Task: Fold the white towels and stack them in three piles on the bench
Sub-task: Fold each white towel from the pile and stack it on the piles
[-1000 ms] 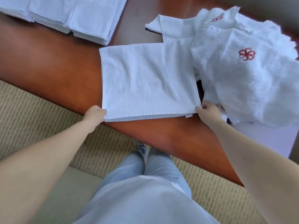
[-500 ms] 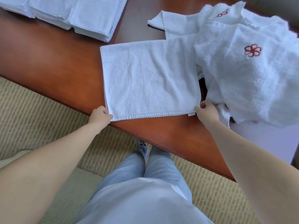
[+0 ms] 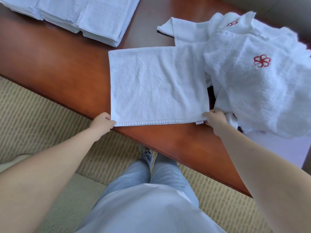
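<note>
Spread flat on the glossy reddish-brown wooden bench (image 3: 55,64): one white terry towel (image 3: 158,84), folded into a rectangle, its hemmed near edge lying along the bench's front edge.

Left hand (image 3: 102,122): curled, pinching the near left corner of the towel at the bench edge. Right hand (image 3: 215,117): curled, pinching the near right corner (a small white tag shows just beside the fingers).

To the right, touching the towel's right side and overlapping its far right corner: a loose heap of unfolded white terry towels (image 3: 255,84) with a red embroidered flower-like emblem (image 3: 261,61) on the top piece; a second red emblem visible farther back on the heap.

At the far left of the bench, well apart from the held towel: folded white towels in flat piles (image 3: 79,15) set side by side (exact pile count not determinable, cut off by the frame edge).

Below the bench: beige ribbed carpet (image 3: 33,111), light blue trousers (image 3: 156,174), one patterned shoe (image 3: 145,151).
</note>
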The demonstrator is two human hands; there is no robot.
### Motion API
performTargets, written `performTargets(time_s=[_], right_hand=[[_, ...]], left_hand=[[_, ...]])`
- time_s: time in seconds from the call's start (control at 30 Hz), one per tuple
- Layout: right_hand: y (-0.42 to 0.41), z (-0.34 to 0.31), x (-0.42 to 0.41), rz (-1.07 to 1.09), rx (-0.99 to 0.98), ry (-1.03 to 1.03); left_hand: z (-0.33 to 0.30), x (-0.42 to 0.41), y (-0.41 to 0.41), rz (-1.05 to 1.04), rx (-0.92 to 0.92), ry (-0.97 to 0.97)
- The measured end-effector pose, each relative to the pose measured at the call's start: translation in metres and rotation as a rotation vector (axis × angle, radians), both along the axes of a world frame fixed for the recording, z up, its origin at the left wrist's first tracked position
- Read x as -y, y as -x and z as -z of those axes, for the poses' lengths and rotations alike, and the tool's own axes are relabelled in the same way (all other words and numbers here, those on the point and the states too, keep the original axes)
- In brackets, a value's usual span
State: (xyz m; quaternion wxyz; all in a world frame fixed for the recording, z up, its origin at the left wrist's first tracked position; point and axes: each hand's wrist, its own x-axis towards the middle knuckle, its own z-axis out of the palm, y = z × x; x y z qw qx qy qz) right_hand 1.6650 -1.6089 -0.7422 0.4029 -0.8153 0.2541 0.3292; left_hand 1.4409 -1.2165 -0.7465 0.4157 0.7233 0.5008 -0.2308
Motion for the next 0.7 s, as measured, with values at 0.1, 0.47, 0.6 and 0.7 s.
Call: performTargets(time_s=[0.1, 0.47, 0.6, 0.7], right_hand=[[0.001, -0.012, 0.001, -0.055, 0.008, -0.007], [-0.017, -0.106, -0.017, -0.274, 0.019, -0.066], [-0.036, -0.152, -0.032, -0.076, 0.050, -0.284], [-0.062, -0.195, -0.056, -0.216, 0.208, -0.349]], left_hand=[[-0.010, -0.002, -0.003, -0.093, 0.015, 0.052], [-0.102, -0.026, -0.042, -0.486, 0.214, 0.285], [-0.142, -0.046, -0.058, -0.530, 0.404, 0.397], [-0.186, -0.067, -0.090, -0.448, 0.586, 0.420]])
